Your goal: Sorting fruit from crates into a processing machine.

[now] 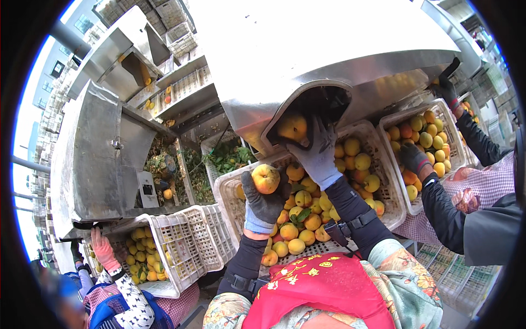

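My left hand (pixel 263 200), in a grey and light-blue glove, is closed around a yellow-orange peach (pixel 266 179) with a reddish blush. It holds the peach above the left side of a white plastic crate (pixel 392 203) full of peaches (pixel 312 221). My right hand (pixel 319 149), gloved the same way, reaches up into the dark opening (pixel 323 101) of a metal machine. Another peach (pixel 292 127) sits at its thumb side, and the hand appears to grip it. Shadow in the opening partly hides the right fingers.
The metal housing (pixel 307 38) overhangs the crate. A co-worker's dark-gloved hand (pixel 415 158) works over a peach crate (pixel 466 148) at right. At lower left, another person's pink-gloved hand (pixel 104 249) is beside a crate (pixel 170 255). Leafy debris (pixel 230 160) lies left of my crate.
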Demonstrator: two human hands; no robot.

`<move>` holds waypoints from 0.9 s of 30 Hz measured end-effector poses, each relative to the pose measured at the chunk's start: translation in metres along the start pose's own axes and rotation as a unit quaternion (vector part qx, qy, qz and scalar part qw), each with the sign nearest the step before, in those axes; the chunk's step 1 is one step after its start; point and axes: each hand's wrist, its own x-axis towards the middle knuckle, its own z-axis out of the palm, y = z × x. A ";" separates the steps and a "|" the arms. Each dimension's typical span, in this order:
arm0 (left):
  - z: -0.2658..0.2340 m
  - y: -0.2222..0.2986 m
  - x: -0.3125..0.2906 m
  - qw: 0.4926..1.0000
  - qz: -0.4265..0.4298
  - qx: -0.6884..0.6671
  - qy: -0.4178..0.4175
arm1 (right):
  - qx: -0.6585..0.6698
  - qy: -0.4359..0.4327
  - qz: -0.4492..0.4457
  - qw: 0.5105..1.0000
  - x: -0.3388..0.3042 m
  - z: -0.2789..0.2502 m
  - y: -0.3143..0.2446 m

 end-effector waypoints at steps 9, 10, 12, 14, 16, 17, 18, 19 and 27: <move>0.006 0.027 0.021 0.980 -0.111 0.093 -0.136 | 0.285 -0.193 0.078 0.936 0.018 -0.057 -0.051; 0.044 0.011 0.015 0.993 -0.089 0.075 0.029 | 0.220 -0.195 0.022 0.956 -0.006 -0.054 -0.047; 0.036 0.009 0.023 0.992 -0.081 0.090 -0.024 | 0.156 -0.183 -0.041 0.970 -0.030 -0.042 -0.041; 0.035 0.003 0.019 0.991 -0.092 0.063 -0.075 | 0.149 -0.156 -0.047 0.975 -0.034 -0.040 -0.035; 0.036 -0.009 0.015 0.981 0.006 0.186 -0.058 | 0.116 -0.107 -0.036 0.987 -0.030 -0.044 -0.028; 0.034 -0.013 0.011 0.966 0.056 0.246 -0.050 | 0.100 -0.083 -0.031 0.991 -0.027 -0.046 -0.025; -0.008 -0.007 0.010 0.932 0.051 0.359 0.003 | 0.071 -0.055 -0.046 0.995 -0.021 -0.048 -0.025; -0.042 -0.009 0.014 0.873 0.089 0.479 0.031 | 0.049 -0.039 -0.053 0.997 -0.018 -0.047 -0.022; -0.089 -0.064 0.000 0.291 0.106 0.950 -0.030 | -0.004 -0.018 -0.068 0.998 0.045 0.017 0.019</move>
